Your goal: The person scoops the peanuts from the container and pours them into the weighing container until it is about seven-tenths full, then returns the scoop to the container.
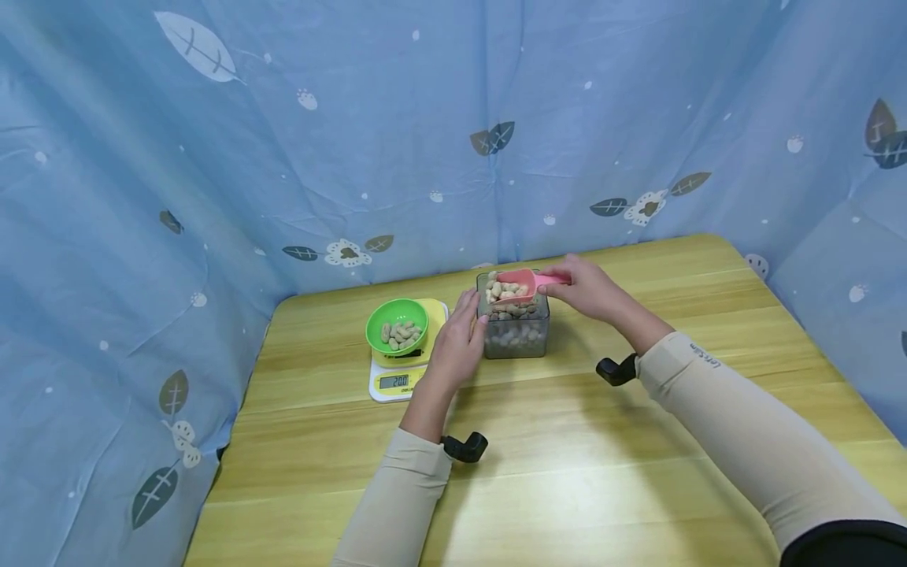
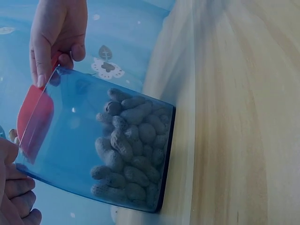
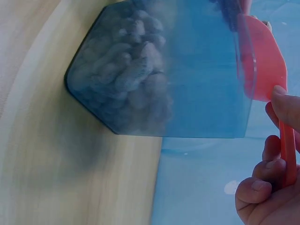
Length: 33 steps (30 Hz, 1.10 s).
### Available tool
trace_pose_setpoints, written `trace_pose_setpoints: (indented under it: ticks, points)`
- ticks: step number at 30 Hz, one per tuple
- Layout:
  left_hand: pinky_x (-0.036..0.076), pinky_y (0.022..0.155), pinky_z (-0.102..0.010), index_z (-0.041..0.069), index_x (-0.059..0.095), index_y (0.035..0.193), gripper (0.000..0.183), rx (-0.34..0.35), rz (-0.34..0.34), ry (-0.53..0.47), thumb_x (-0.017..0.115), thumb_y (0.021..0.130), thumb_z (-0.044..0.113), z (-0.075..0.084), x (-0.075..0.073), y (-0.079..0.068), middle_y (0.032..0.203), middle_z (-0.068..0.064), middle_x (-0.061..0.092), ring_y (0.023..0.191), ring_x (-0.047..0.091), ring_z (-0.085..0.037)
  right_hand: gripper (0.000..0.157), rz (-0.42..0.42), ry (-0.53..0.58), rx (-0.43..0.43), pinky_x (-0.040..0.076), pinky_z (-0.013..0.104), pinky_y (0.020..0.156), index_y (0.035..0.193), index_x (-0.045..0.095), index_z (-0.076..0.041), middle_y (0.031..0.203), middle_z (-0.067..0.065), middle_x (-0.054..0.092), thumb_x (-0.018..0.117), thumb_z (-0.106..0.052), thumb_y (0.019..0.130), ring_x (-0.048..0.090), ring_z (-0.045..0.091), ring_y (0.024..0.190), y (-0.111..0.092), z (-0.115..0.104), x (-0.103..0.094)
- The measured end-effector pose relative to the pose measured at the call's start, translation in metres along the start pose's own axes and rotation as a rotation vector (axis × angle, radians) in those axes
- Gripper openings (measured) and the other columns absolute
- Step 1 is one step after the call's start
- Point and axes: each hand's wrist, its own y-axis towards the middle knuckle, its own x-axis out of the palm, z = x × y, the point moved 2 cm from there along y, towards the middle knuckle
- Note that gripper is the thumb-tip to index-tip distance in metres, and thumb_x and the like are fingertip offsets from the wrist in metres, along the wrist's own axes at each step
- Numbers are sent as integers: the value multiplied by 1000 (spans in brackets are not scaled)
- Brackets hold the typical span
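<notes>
A pink scoop (image 1: 520, 283) loaded with peanuts lies level over the mouth of a clear grey plastic box (image 1: 517, 345). My right hand (image 1: 581, 290) pinches its handle between thumb and fingers, as the right wrist view also shows. More unshelled peanuts (image 2: 136, 150) fill the lower part of the box. Against the box's left side rests my left hand (image 1: 453, 346), its fingers fairly straight near the rim. To the left, a green bowl (image 1: 373, 324) holding several peanuts (image 1: 401, 335) sits on a yellow and white kitchen scale (image 1: 434, 315) whose display reads 20.0.
Everything stands on a wood-grain table (image 1: 553, 472), with the box and scale near its back edge. A blue curtain (image 1: 397, 142) with leaf prints hangs behind and at both sides. Black wrist mounts (image 1: 465, 447) stick out from both forearms.
</notes>
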Motion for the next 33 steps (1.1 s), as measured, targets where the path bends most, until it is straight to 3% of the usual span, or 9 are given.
trace_pose_setpoints:
  ticks: [5, 11, 15, 22, 27, 33]
  points:
    - [21, 123, -39, 19, 24, 158, 56, -39, 9, -10, 36, 107, 38, -4, -8, -3, 165, 4, 18, 151, 17, -15, 35, -7, 15, 14, 38, 37, 70, 126, 67, -8, 99, 12, 53, 63, -28, 98, 44, 26, 85, 4, -6, -1]
    - [25, 122, -43, 14, 28, 156, 56, -22, 77, -6, 36, 107, 39, -17, -33, -11, 164, -1, 24, 151, 20, -18, 36, -1, 25, -2, 41, 38, 71, 128, 66, -10, 102, 12, 57, 63, -29, 97, 47, 26, 87, 12, -21, 2]
    - [24, 122, -48, 12, 29, 156, 56, -37, 136, 8, 37, 106, 38, -33, -52, -19, 163, -2, 24, 151, 21, -21, 33, 1, 39, -36, 44, 40, 77, 126, 68, -9, 108, 13, 61, 65, -25, 96, 50, 27, 93, 20, -37, 8]
    - [20, 123, -47, 16, 23, 158, 59, -158, 171, 30, 37, 106, 40, -71, -79, -40, 165, 1, 15, 152, 17, -22, 35, -50, 47, -50, 45, 42, 82, 128, 66, -10, 114, 11, 60, 64, -26, 97, 50, 26, 99, 35, -62, 31]
    - [18, 124, -47, 10, 23, 157, 61, -224, 178, 39, 42, 105, 35, -97, -87, -53, 166, -1, 14, 152, 14, -22, 35, -70, 34, -70, 47, 41, 83, 127, 67, -12, 112, 10, 60, 65, -28, 96, 51, 25, 99, 44, -77, 49]
    - [15, 124, -47, 7, 21, 157, 65, -278, 155, 47, 43, 104, 38, -116, -87, -62, 166, -3, 11, 153, 12, -25, 32, -94, 6, -91, 48, 39, 81, 124, 69, -11, 108, 10, 59, 64, -26, 97, 52, 24, 96, 51, -92, 67]
